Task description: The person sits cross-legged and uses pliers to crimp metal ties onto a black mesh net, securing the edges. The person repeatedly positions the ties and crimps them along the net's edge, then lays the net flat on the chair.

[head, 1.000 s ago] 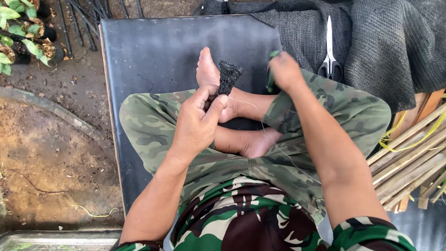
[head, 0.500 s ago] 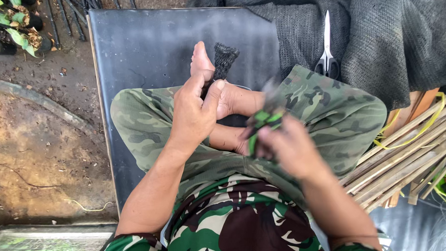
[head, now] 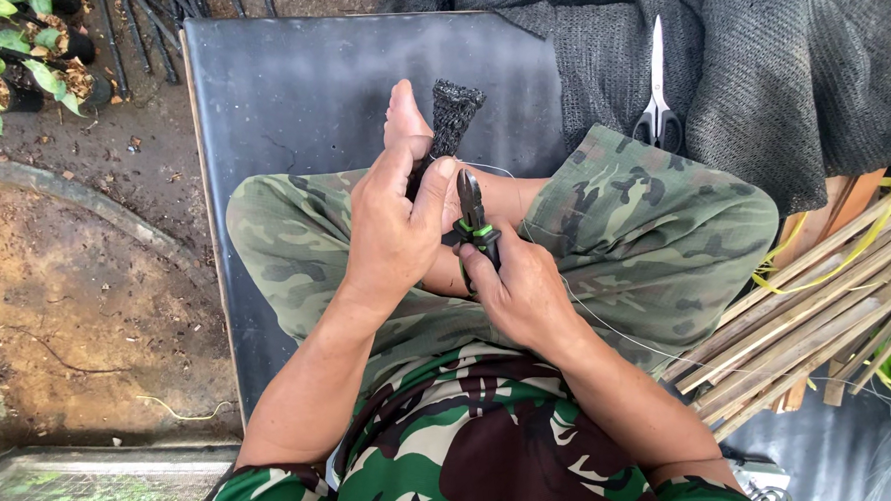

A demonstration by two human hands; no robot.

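Sitting cross-legged on a dark mat [head: 289,97], camo trousers, bare foot [head: 407,117] poking up near the mat's middle.

Left hand [head: 394,228]: fingers curled tight around the lower end of a small black mesh roll [head: 453,115], thumb pressed up against it. Roll standing nearly upright, top end flared out a bit, right beside the foot and just touching it by the look of things. Over the mat's centre, basically.

Right hand [head: 523,297]: wrapped snug round the green-and-black handles of a pair of cutters [head: 472,214], fingers closed on the grips. Cutter nose pointing up toward the base of the roll, just beside the left thumb. Can't tell if the blades are biting on anything, too small to see. Thin pale wire [head: 609,328] running from around the roll's base, past the cutters and down across the right knee, toward the mat's right edge.

Off the mat's upper right: heap of dark shade netting [head: 758,56] with a pair of scissors [head: 657,101] lying on it, blades pointing away. Right of the mat: bundle of split bamboo sticks [head: 818,304]. Left of the mat: bare brown dirt [head: 57,298], potted green plants [head: 7,69] up in the far corner.
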